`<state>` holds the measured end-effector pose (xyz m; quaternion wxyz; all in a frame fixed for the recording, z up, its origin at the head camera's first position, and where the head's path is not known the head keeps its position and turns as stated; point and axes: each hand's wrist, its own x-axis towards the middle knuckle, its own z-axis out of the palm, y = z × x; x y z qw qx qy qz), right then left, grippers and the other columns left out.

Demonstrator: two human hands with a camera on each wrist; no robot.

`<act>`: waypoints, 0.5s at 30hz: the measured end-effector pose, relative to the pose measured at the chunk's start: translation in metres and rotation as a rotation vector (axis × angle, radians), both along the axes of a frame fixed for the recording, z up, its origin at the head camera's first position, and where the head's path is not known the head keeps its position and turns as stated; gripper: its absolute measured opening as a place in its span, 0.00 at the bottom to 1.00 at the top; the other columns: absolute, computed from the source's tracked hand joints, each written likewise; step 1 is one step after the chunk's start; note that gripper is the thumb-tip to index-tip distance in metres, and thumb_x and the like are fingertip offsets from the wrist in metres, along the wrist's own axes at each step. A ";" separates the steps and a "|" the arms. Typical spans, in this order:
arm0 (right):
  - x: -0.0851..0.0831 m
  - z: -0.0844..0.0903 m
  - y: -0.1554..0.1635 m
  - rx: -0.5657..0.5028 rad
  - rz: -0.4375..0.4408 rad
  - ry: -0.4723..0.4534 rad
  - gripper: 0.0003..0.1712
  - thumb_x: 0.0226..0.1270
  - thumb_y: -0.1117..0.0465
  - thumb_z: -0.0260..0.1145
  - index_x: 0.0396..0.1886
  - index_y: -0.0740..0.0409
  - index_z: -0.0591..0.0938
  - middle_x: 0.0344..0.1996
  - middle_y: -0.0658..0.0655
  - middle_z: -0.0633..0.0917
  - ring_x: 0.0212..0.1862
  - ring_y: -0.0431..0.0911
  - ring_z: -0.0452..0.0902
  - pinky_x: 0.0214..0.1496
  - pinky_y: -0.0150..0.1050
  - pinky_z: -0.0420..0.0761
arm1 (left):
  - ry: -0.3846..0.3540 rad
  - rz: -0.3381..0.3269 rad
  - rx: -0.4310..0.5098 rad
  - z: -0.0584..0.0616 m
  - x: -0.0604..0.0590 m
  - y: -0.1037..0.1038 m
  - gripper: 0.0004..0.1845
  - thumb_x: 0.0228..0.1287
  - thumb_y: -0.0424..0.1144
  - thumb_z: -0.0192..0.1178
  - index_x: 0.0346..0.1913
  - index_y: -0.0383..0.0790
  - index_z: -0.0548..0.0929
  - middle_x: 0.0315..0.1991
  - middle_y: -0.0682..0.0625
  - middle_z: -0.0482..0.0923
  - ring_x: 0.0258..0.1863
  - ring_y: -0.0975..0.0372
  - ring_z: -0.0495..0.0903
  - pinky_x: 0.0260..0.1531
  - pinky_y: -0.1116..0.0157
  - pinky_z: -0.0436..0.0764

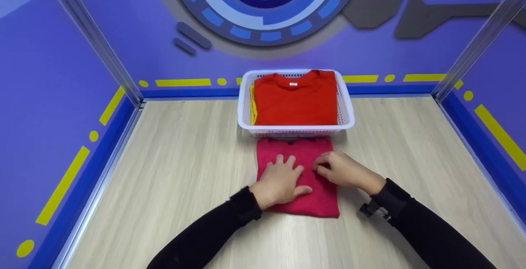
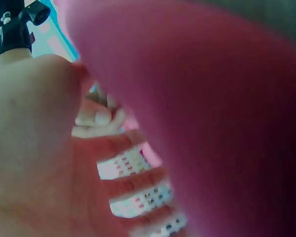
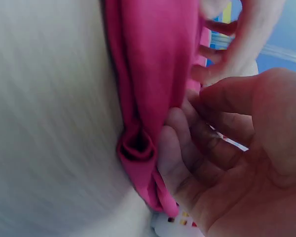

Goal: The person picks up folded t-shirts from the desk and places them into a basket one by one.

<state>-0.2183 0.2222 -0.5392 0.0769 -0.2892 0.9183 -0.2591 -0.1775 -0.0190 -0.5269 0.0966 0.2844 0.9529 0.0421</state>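
A folded pink-red T-shirt (image 1: 318,201) lies on the table, its collar end against the front of the basket. My left hand (image 1: 281,182) rests on its left half, fingers spread and thumb pointing right. At the right side of the shirt, my right hand (image 1: 343,169) has its fingers curled, thumb and forefinger pinching at the cloth. From the right wrist, the folded edge of the T-shirt (image 3: 158,59) shows a rolled sleeve-like opening beside the curled fingers (image 3: 172,153). In the left wrist view the pink cloth fills much of the picture beside the left hand (image 2: 44,158).
A white plastic basket (image 1: 243,114) stands at the back of the table (image 1: 185,158). A folded red T-shirt (image 1: 296,102) lies on top inside it, with yellow cloth (image 1: 252,106) at its left. Blue patterned panels (image 1: 222,67) enclose the back and sides.
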 end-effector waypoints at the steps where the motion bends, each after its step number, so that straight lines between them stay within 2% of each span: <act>1: -0.002 0.002 0.002 -0.009 -0.027 0.013 0.08 0.76 0.66 0.70 0.45 0.58 0.95 0.40 0.54 0.95 0.45 0.48 0.88 0.52 0.48 0.88 | -0.036 0.008 0.051 0.003 -0.004 -0.006 0.38 0.81 0.71 0.53 0.77 0.48 0.78 0.73 0.42 0.77 0.71 0.44 0.77 0.67 0.43 0.83; 2: -0.004 0.004 0.005 -0.020 -0.059 0.038 0.08 0.76 0.66 0.70 0.44 0.59 0.94 0.40 0.54 0.94 0.44 0.48 0.88 0.50 0.48 0.88 | -0.059 0.022 0.100 0.006 -0.010 -0.014 0.36 0.83 0.68 0.52 0.77 0.46 0.78 0.73 0.42 0.78 0.72 0.44 0.77 0.70 0.44 0.82; 4: -0.008 0.007 0.010 -0.034 -0.146 0.101 0.07 0.75 0.67 0.70 0.45 0.60 0.94 0.40 0.57 0.93 0.44 0.49 0.87 0.49 0.49 0.87 | -0.044 0.069 0.195 0.009 -0.022 -0.030 0.32 0.86 0.62 0.53 0.75 0.42 0.80 0.70 0.40 0.81 0.71 0.44 0.79 0.72 0.46 0.80; 7: -0.017 0.008 0.019 -0.046 -0.260 0.179 0.09 0.74 0.67 0.69 0.46 0.63 0.93 0.43 0.61 0.92 0.43 0.53 0.88 0.49 0.53 0.87 | 0.072 0.200 0.287 0.007 -0.040 -0.054 0.24 0.86 0.53 0.57 0.63 0.36 0.87 0.58 0.39 0.87 0.61 0.43 0.85 0.63 0.46 0.85; 9: -0.021 0.007 0.023 -0.028 -0.311 0.171 0.12 0.75 0.66 0.69 0.51 0.66 0.92 0.47 0.64 0.91 0.47 0.57 0.89 0.53 0.57 0.87 | 0.140 0.294 0.308 0.001 -0.050 -0.066 0.19 0.83 0.49 0.60 0.53 0.34 0.89 0.50 0.38 0.88 0.54 0.42 0.87 0.55 0.45 0.87; 11: -0.023 0.004 0.023 0.003 -0.335 0.126 0.17 0.77 0.63 0.68 0.57 0.69 0.90 0.52 0.67 0.91 0.53 0.62 0.89 0.59 0.60 0.86 | 0.155 0.366 0.324 -0.006 -0.057 -0.072 0.18 0.82 0.47 0.63 0.46 0.33 0.89 0.46 0.37 0.89 0.49 0.41 0.89 0.49 0.44 0.89; 13: -0.025 0.001 0.020 0.031 -0.334 0.086 0.21 0.78 0.61 0.68 0.63 0.71 0.86 0.56 0.71 0.89 0.60 0.66 0.87 0.65 0.64 0.84 | 0.148 0.408 0.333 -0.012 -0.061 -0.073 0.18 0.80 0.47 0.65 0.44 0.32 0.89 0.44 0.37 0.89 0.47 0.40 0.90 0.47 0.44 0.89; 15: -0.026 -0.003 0.016 0.051 -0.325 0.064 0.24 0.80 0.61 0.67 0.67 0.73 0.83 0.59 0.75 0.87 0.63 0.69 0.84 0.68 0.65 0.82 | 0.138 0.420 0.336 -0.016 -0.063 -0.070 0.19 0.80 0.48 0.66 0.44 0.32 0.90 0.44 0.36 0.90 0.47 0.39 0.90 0.48 0.44 0.89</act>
